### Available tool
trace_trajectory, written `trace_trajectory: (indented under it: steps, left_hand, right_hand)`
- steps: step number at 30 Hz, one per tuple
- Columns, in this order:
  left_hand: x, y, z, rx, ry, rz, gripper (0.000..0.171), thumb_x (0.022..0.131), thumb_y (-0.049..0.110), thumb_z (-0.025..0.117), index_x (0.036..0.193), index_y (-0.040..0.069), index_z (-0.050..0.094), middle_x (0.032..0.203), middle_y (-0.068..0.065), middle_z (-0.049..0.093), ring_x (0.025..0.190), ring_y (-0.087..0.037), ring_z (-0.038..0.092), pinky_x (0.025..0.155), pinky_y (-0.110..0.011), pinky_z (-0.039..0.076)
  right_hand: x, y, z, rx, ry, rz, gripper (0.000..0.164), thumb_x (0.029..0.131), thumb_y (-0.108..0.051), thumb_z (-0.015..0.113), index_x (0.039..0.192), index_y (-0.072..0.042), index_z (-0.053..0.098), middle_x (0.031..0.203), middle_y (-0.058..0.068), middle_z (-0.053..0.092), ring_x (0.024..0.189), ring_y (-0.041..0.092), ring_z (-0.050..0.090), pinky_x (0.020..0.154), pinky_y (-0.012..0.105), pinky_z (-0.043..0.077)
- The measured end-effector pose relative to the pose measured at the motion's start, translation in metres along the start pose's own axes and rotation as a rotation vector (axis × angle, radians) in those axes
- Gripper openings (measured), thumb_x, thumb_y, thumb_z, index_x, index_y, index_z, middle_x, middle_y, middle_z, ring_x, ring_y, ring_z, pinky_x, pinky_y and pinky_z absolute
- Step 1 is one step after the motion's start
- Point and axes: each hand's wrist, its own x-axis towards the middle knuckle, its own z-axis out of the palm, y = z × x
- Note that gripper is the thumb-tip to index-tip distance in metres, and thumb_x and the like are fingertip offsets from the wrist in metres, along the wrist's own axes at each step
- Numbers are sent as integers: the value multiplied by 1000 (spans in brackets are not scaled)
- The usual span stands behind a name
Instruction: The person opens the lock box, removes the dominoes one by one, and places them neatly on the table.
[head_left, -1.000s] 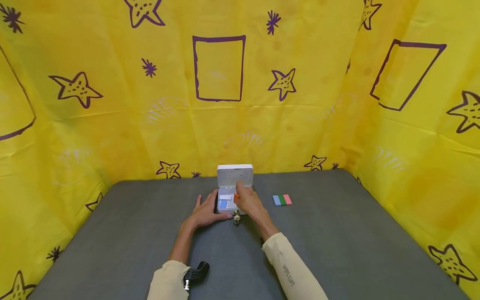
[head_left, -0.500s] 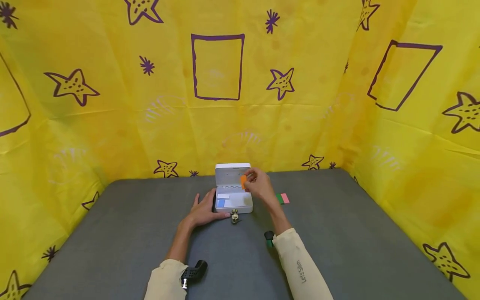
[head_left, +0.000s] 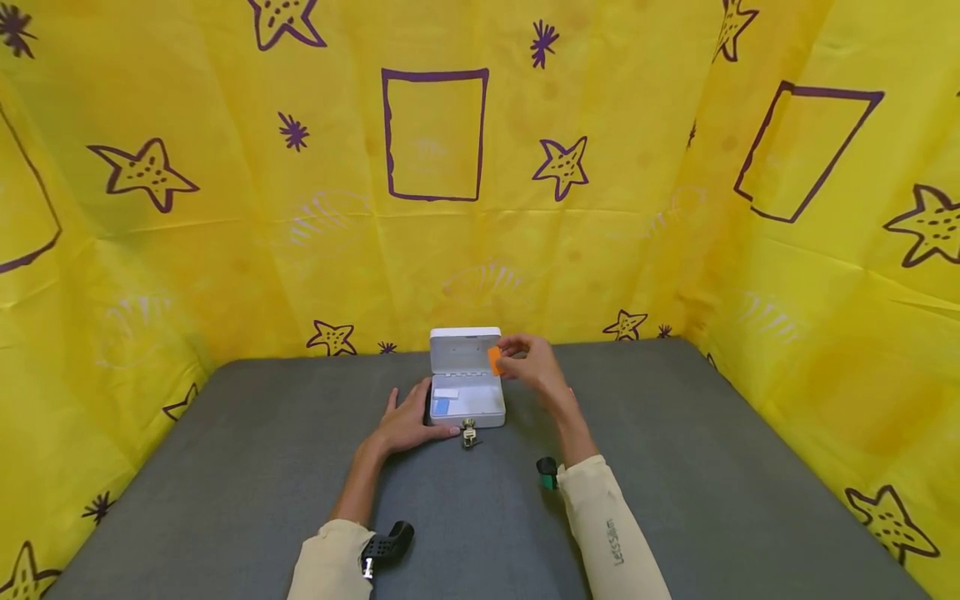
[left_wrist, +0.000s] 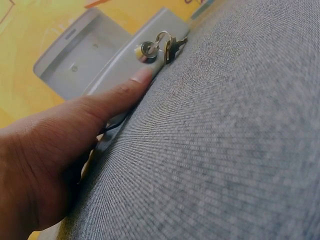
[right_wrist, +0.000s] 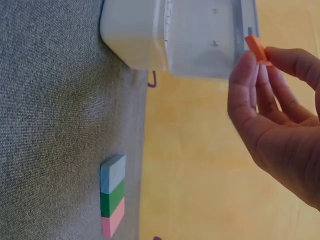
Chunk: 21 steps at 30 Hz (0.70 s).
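Note:
A small white lockable metal box (head_left: 482, 400) stands with its lid raised. My left hand (head_left: 411, 425) rests against its front left corner; in the left wrist view the straight thumb (left_wrist: 117, 96) lies along the front face, near the lock. Over the right end of the box, my right hand (head_left: 534, 365) pinches a small flat orange block (right_wrist: 256, 48) between thumb and fingertips. Inside the box lie a white piece (head_left: 446, 393) and a light blue piece (head_left: 442, 407) at the left. Keys (left_wrist: 171, 48) hang from the lock.
Right of the box, light blue (right_wrist: 113, 173), green (right_wrist: 112, 198) and pink (right_wrist: 113, 219) blocks lie side by side; in the head view my right wrist hides most of them. A yellow patterned cloth (head_left: 435, 275) encloses the grey table (head_left: 675, 467) behind and at the sides.
My right hand has lifted the orange block out of the box, then moved a little to the right with it. My left hand has stayed at the box.

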Motion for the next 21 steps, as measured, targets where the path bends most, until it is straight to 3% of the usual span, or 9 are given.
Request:
trace_trajectory:
  steps: [7, 11, 15, 21]
  left_hand:
    - [0, 0, 0, 16, 5, -2, 110, 66, 72, 61, 146, 10, 16, 147, -10, 28, 135, -24, 24, 107, -56, -4]
    - [1, 0, 0, 19, 10, -2, 110, 66, 72, 61, 145, 10, 16, 147, -11, 29, 135, -25, 25, 107, -57, -4]
    - [0, 0, -1, 21, 6, -13, 110, 66, 72, 61, 145, 10, 16, 147, -11, 28, 135, -25, 25, 107, -57, -4]
    - [0, 0, 0, 9, 1, -10, 109, 67, 70, 62, 146, 10, 15, 147, -11, 27, 135, -26, 25, 106, -58, -4]
  right_hand:
    - [-1, -2, -10, -19, -9, 12, 29, 78, 3, 63, 107, 0, 61, 95, 18, 59, 79, 25, 58, 70, 38, 55]
    - [-2, -2, -24, -5, -3, 39, 30, 79, 2, 64, 109, 1, 60, 98, 18, 59, 84, 27, 58, 78, 45, 52]
    - [-4, -1, -41, 2, 12, 63, 31, 80, 1, 64, 110, 1, 59, 102, 19, 57, 86, 30, 59, 79, 43, 52]
    - [-8, 10, -68, -203, 58, 47, 29, 80, 1, 61, 108, 0, 59, 102, 19, 59, 82, 29, 60, 66, 34, 53]
